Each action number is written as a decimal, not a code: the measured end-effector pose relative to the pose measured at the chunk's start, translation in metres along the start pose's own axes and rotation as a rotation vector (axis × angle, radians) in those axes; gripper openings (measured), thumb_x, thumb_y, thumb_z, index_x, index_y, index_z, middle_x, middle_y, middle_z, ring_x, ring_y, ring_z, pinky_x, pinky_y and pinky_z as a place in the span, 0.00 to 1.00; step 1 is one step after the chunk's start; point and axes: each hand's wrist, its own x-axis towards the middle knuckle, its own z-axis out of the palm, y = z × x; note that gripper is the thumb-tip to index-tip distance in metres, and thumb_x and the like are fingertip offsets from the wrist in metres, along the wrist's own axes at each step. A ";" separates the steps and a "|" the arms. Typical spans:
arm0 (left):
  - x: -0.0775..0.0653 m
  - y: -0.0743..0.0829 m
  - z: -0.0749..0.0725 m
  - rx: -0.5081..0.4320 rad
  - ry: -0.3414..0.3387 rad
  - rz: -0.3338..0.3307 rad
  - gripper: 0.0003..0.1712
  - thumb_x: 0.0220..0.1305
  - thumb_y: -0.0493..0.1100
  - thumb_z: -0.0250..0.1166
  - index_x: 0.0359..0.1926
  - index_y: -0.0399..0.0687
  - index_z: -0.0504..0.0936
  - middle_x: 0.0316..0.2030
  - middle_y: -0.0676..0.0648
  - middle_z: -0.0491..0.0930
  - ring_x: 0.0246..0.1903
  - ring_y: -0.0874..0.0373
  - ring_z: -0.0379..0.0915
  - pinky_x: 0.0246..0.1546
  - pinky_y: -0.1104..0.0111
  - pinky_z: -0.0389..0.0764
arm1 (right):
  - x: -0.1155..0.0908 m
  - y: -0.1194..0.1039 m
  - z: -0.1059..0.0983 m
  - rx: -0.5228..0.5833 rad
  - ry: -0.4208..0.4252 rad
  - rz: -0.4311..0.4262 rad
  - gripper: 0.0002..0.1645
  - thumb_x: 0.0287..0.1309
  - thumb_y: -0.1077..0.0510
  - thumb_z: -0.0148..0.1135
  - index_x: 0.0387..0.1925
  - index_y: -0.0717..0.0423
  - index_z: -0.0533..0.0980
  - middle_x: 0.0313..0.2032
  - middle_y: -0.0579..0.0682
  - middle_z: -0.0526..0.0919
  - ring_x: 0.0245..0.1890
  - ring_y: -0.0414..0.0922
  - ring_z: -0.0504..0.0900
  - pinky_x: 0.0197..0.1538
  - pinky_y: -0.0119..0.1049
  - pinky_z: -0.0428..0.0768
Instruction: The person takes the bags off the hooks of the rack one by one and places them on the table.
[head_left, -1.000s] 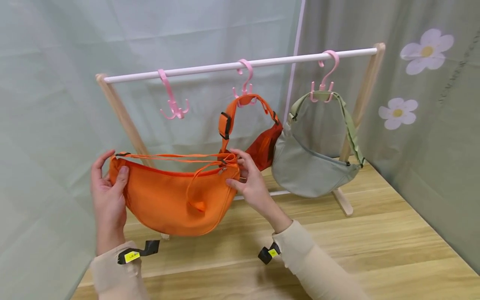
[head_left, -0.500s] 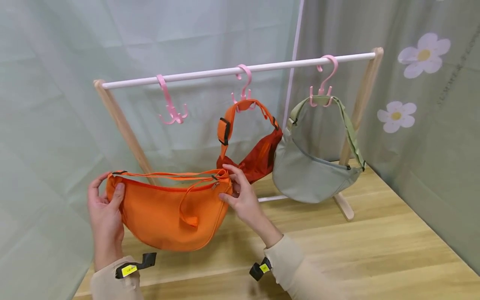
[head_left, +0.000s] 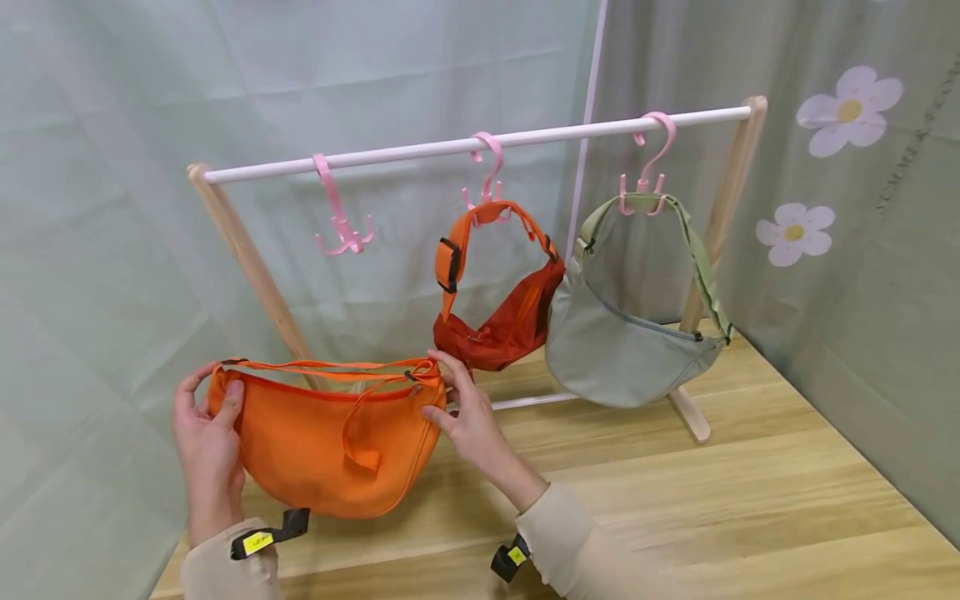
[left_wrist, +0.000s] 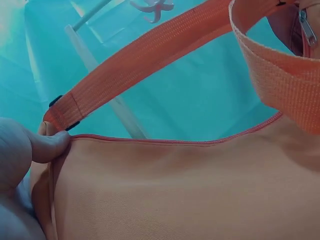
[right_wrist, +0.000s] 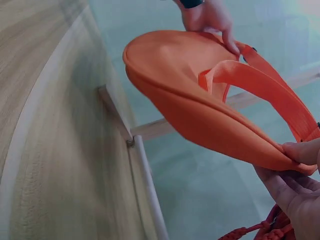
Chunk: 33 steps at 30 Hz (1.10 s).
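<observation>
An orange shoulder bag [head_left: 322, 454] is held up in front of the rack by both hands, its zip edge uppermost. My left hand [head_left: 212, 454] grips the left top corner, thumb on the front. At the right top corner my right hand [head_left: 474, 425] pinches the fabric beside the zip pull. The bag's orange strap [left_wrist: 150, 57] runs slack along the top, and its loose end droops over the front panel. In the right wrist view the bag appears edge-on, with the right thumb and fingers on either side of its corner.
A rack with a white rail [head_left: 420, 152] and wooden legs stands on the wooden table [head_left: 675, 500]. A bare pink hook [head_left: 341, 217] hangs at left. Pink hooks also carry a red bag [head_left: 506, 325] with an orange strap and a grey-green bag [head_left: 630, 350].
Both hands have lowered the orange bag and drawn it slightly left, away from the red bag. Their grip on its corners stays the same. The view has tilted up slightly.
</observation>
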 end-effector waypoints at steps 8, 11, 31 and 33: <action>0.002 -0.006 -0.008 0.123 0.026 -0.124 0.25 0.70 0.38 0.67 0.64 0.59 0.74 0.42 0.54 0.82 0.31 0.62 0.80 0.30 0.76 0.83 | -0.002 0.008 0.006 0.001 0.001 0.091 0.47 0.65 0.69 0.68 0.78 0.41 0.60 0.47 0.55 0.80 0.38 0.46 0.85 0.42 0.34 0.85; 0.004 -0.010 -0.014 0.189 0.040 -0.177 0.25 0.71 0.42 0.66 0.66 0.62 0.72 0.43 0.55 0.79 0.32 0.63 0.80 0.30 0.76 0.82 | -0.002 0.013 0.009 -0.008 -0.039 0.142 0.47 0.65 0.69 0.68 0.78 0.39 0.61 0.48 0.55 0.79 0.38 0.42 0.83 0.43 0.34 0.83; 0.017 -0.041 -0.035 0.371 0.006 -0.321 0.29 0.76 0.52 0.59 0.73 0.66 0.62 0.52 0.57 0.72 0.40 0.67 0.75 0.38 0.80 0.77 | -0.007 0.038 0.011 0.059 -0.272 0.296 0.57 0.69 0.65 0.63 0.83 0.26 0.43 0.66 0.58 0.72 0.60 0.52 0.76 0.53 0.36 0.80; 0.018 -0.043 -0.037 0.375 0.002 -0.328 0.30 0.76 0.53 0.59 0.73 0.65 0.61 0.52 0.57 0.72 0.40 0.68 0.75 0.38 0.80 0.78 | -0.007 0.040 0.012 0.078 -0.274 0.313 0.57 0.70 0.64 0.63 0.83 0.25 0.42 0.68 0.59 0.69 0.61 0.53 0.75 0.54 0.38 0.80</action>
